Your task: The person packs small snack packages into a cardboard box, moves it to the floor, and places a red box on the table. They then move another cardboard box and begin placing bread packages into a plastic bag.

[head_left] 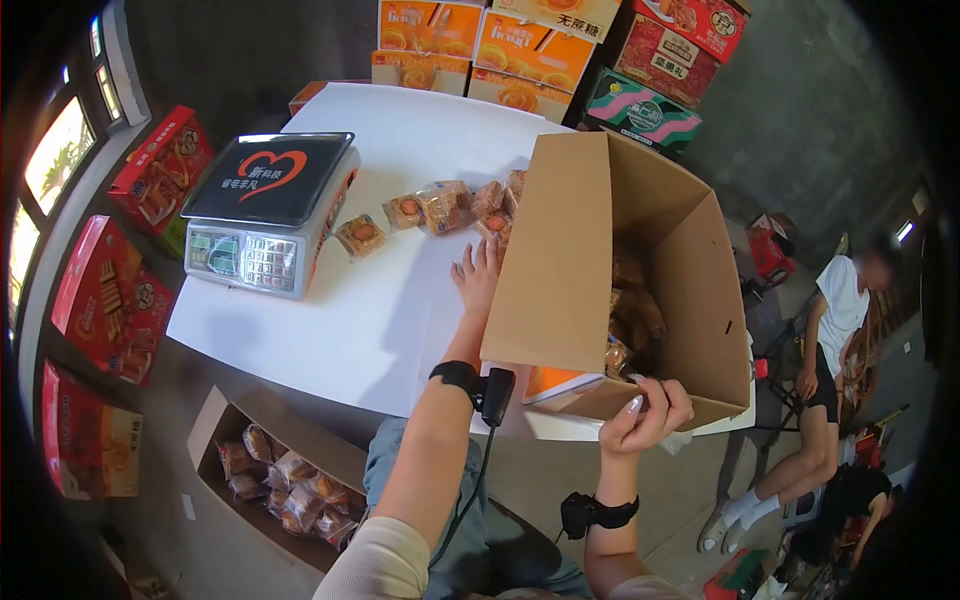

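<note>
My left hand [478, 278] rests on the white table [390, 320] with its fingers apart, holding nothing. Just beyond its fingertips lie several wrapped pastries [446, 208], in clear film, in a loose row beside a large open cardboard box [555, 240]. The box is tipped toward me, with one flap hanging over the left side and more wrapped packets dimly visible in its shadowed inside. At the near rim of the box, my right hand [648, 415] curls its fingers closed on the cardboard edge.
A digital scale [250, 220] stands on the table's left side. Below, on the floor, sits an open carton [300, 440] of wrapped pastries. Gift boxes are stacked behind the table [430, 45] and along the left wall [115, 300]. At right, a person [825, 350] is seated.
</note>
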The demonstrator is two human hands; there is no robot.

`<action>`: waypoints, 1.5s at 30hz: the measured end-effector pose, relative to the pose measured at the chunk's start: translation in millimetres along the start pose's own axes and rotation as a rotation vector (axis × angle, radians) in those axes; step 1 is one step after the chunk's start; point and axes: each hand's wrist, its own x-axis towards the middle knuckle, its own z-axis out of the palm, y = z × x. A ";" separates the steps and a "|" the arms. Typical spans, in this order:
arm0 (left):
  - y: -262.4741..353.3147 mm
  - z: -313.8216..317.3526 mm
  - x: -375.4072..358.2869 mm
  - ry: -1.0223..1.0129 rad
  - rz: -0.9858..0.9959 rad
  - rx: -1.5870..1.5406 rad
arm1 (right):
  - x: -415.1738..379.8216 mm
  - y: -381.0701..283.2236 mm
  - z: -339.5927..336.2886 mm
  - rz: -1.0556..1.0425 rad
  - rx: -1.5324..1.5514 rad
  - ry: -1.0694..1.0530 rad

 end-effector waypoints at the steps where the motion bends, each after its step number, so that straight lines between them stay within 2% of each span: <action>1: -0.2 1.6 -0.3 0.005 0.000 0.005 | 0.0 0.3 1.3 0.000 0.006 0.004; 4: 0.9 -14.3 3.3 0.087 0.014 -0.045 | -0.4 1.6 4.4 0.011 0.020 0.057; 6: 0.5 -31.9 3.2 -0.024 0.000 -0.181 | 0.1 1.8 4.2 0.011 0.007 0.047; 10: -15.2 -38.3 9.9 -0.119 -0.071 -0.402 | 0.7 4.1 4.0 -0.043 0.006 0.036; 12: -20.6 -36.3 10.6 0.103 -0.178 -0.724 | 1.4 5.0 3.3 -0.055 0.002 0.011; 13: -25.3 -33.6 11.0 0.199 -0.199 -0.721 | 0.9 5.4 5.1 -0.055 0.004 0.042; 14: -17.3 -61.3 21.2 0.332 -0.120 -0.843 | 0.7 5.8 4.9 -0.058 0.019 0.037; 15: -24.0 -68.5 24.9 0.234 -0.242 -0.800 | 2.4 6.0 3.0 -0.063 0.029 0.034; 16: -16.5 -93.6 30.5 0.254 -0.324 -0.852 | 5.3 4.9 -0.3 -0.065 0.043 0.030; 17: -14.8 -99.5 31.3 0.385 -0.368 -0.818 | 8.3 3.2 -3.3 -0.069 0.063 0.028; 18: -16.7 -117.0 37.6 0.377 -0.325 -0.962 | 11.4 2.3 -6.2 -0.069 0.030 0.044; 21: -3.7 -170.6 47.6 0.441 -0.426 -1.096 | 22.2 0.5 -21.0 -0.040 0.073 -0.001; 23: 7.8 -207.6 50.6 0.457 -0.447 -1.148 | 33.9 -3.4 -34.5 0.055 0.282 -0.081; 24: 14.5 -228.0 51.1 0.504 -0.331 -1.179 | 39.4 -2.3 -39.5 0.098 0.338 -0.145; 25: 21.3 -248.4 50.5 0.551 -0.215 -1.207 | 48.0 -7.8 -47.4 0.289 0.538 -0.234; 26: 30.0 -270.0 47.9 0.545 -0.213 -1.214 | 58.1 -15.3 -55.5 0.483 0.740 -0.322; 27: 41.0 -291.8 43.7 0.502 -0.066 -1.210 | 69.9 -21.2 -58.9 0.485 0.738 -0.321; 29: 56.5 -320.3 28.5 0.377 0.199 -1.116 | 88.0 -32.6 -56.3 0.567 1.290 -0.305; 30: 62.9 -331.5 19.6 0.298 0.316 -1.028 | 89.9 -33.8 -53.0 0.577 1.308 -0.313; 32: 81.3 -361.2 11.5 0.226 0.659 -0.606 | 92.4 -37.6 -45.7 0.502 1.573 -0.280; 33: 85.1 -363.1 10.3 0.151 0.726 -0.631 | 95.2 -45.0 -42.0 0.530 1.557 -0.133; 35: 89.7 -365.6 10.5 0.014 0.827 -0.649 | 97.1 -48.1 -44.3 0.610 1.448 -0.081; 36: 90.9 -366.3 10.2 -0.047 0.860 -0.641 | 92.9 -42.2 -40.8 0.585 1.306 -0.068; 37: 91.5 -365.8 7.7 -0.047 0.843 -0.609 | 89.0 -37.7 -35.9 0.559 1.169 -0.056; 38: 93.0 -364.1 5.4 -0.076 0.808 -0.650 | 87.4 -37.6 -33.3 0.627 1.189 0.021; 39: 93.7 -362.5 3.9 -0.103 0.774 -0.694 | 85.2 -31.6 -31.2 0.632 1.217 0.012; 41: 90.4 -361.9 5.4 -0.087 0.725 -0.698 | 77.5 -9.3 -24.2 0.684 0.857 0.033; 44: 81.8 -356.5 9.2 -0.085 0.665 -0.674 | 78.3 2.9 -13.8 0.616 0.499 -0.077; 45: 78.6 -352.8 10.3 -0.104 0.655 -0.652 | 80.9 -4.3 -12.8 0.618 0.528 -0.090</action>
